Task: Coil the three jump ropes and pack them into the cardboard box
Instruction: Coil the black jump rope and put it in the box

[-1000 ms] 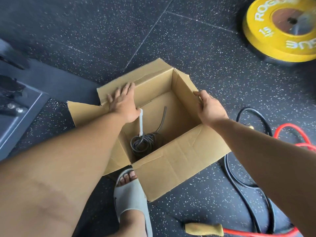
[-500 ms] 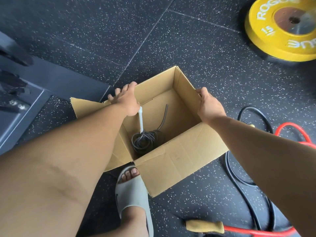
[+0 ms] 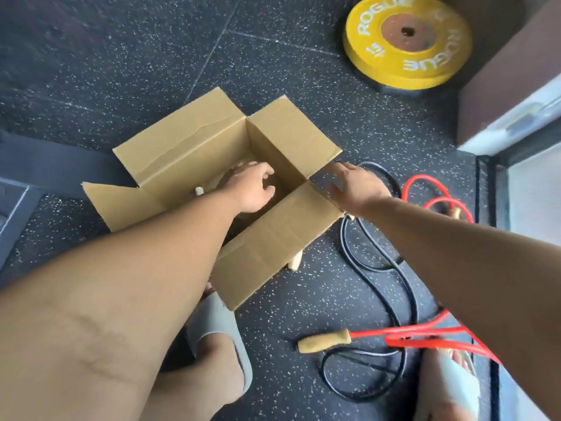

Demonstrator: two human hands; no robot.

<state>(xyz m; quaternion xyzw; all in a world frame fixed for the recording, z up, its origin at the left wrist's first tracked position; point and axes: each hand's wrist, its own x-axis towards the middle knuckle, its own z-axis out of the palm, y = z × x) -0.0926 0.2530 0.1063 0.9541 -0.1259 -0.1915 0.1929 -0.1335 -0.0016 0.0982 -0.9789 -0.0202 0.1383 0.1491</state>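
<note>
The open cardboard box (image 3: 273, 238) stands on the floor with its flaps spread. My left hand (image 3: 250, 188) reaches into its opening with loosely curled fingers and holds nothing that shows. Beside my forearm, a white handle tip (image 3: 198, 190) pokes up inside the box; the rest of that rope is hidden by my arm. My right hand (image 3: 356, 186), blurred and with straight fingers, hovers over the box's right corner. A black rope (image 3: 379, 262) lies loose on the floor to the right. A red rope (image 3: 425, 338) with a wooden handle (image 3: 324, 344) lies nearer me.
A yellow weight plate (image 3: 406, 41) lies at the back right. My foot in a grey sandal (image 3: 218, 326) stands just in front of the box. A wall and door frame (image 3: 516, 117) close off the right side. A dark equipment base (image 3: 18, 214) sits at the left.
Both hands have let go of the box flaps. My left hand went from the left flap into the box; my right hand moved rightward off the right wall. The flaps fell outward.
</note>
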